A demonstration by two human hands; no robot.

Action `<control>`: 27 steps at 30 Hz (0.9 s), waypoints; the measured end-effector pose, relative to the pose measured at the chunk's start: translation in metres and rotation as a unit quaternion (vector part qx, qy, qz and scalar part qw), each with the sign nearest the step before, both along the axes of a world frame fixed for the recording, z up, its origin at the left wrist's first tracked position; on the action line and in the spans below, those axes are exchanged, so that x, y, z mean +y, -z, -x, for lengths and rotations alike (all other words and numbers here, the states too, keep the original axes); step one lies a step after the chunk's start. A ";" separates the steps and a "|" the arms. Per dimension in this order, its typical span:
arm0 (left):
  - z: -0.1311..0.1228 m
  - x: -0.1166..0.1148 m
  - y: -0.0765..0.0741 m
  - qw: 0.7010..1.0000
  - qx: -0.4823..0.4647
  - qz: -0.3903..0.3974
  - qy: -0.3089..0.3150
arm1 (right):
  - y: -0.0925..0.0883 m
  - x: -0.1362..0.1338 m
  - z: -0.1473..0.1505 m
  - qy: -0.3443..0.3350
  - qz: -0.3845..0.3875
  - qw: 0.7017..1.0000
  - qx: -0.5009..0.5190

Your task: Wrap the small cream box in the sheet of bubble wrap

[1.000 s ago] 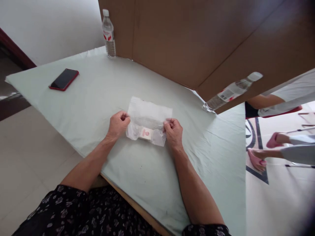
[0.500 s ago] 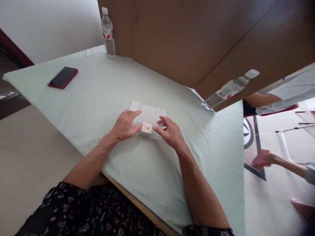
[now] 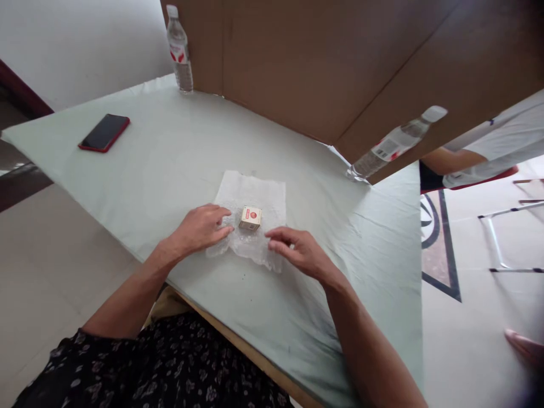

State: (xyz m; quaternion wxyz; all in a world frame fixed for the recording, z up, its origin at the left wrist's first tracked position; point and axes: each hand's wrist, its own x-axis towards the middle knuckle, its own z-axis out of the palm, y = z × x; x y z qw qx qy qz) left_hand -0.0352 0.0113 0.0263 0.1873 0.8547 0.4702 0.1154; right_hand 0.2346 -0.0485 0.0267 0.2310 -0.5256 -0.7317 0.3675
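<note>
On bubble wrap (image 3: 267, 196), closed box (image 3: 250, 219), contents hidden, hands (image 3: 202, 228) loosely flanking it

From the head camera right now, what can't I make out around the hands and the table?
Head view: the box's fine print, too small to read.
Head view: the box's underside and the bubble wrap beneath it, hidden by the box.
Head view: whether the left hand or right hand touches the wrap; their own fingers cover it.
Head view: most of the person at right, behind the cardboard panel.

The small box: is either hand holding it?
No, the box sits on the wrap, apart from the left hand and the right hand.
</note>
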 end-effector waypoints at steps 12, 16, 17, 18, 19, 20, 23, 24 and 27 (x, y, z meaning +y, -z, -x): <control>-0.011 -0.002 0.027 0.994 0.040 0.037 0.090 | 0.019 0.029 -0.008 0.125 -0.184 0.974 -0.037; -0.012 -0.003 0.031 0.995 0.043 0.031 0.081 | 0.019 0.007 -0.065 0.220 -0.176 0.956 -0.076; -0.013 -0.003 0.031 0.995 0.045 0.030 0.078 | 0.022 0.003 -0.077 0.231 -0.169 0.953 -0.097; -0.013 -0.003 0.031 0.995 0.047 0.030 0.077 | 0.024 0.000 -0.085 0.235 -0.166 0.950 -0.120; -0.014 -0.003 0.031 0.995 0.050 0.030 0.076 | 0.026 -0.003 -0.091 0.241 -0.173 0.945 -0.141; -0.015 -0.003 0.030 0.995 0.054 0.031 0.076 | 0.027 -0.005 -0.093 0.247 -0.189 0.937 -0.158; -0.017 -0.003 0.027 0.994 0.068 0.031 0.080 | 0.023 -0.009 -0.074 0.254 -0.275 0.913 -0.166; -0.018 -0.002 0.026 0.993 0.073 0.029 0.084 | 0.019 -0.009 -0.061 0.238 -0.298 0.911 -0.156; -0.022 0.000 0.022 0.992 0.086 0.014 0.091 | 0.014 -0.002 -0.016 0.131 -0.305 0.934 -0.134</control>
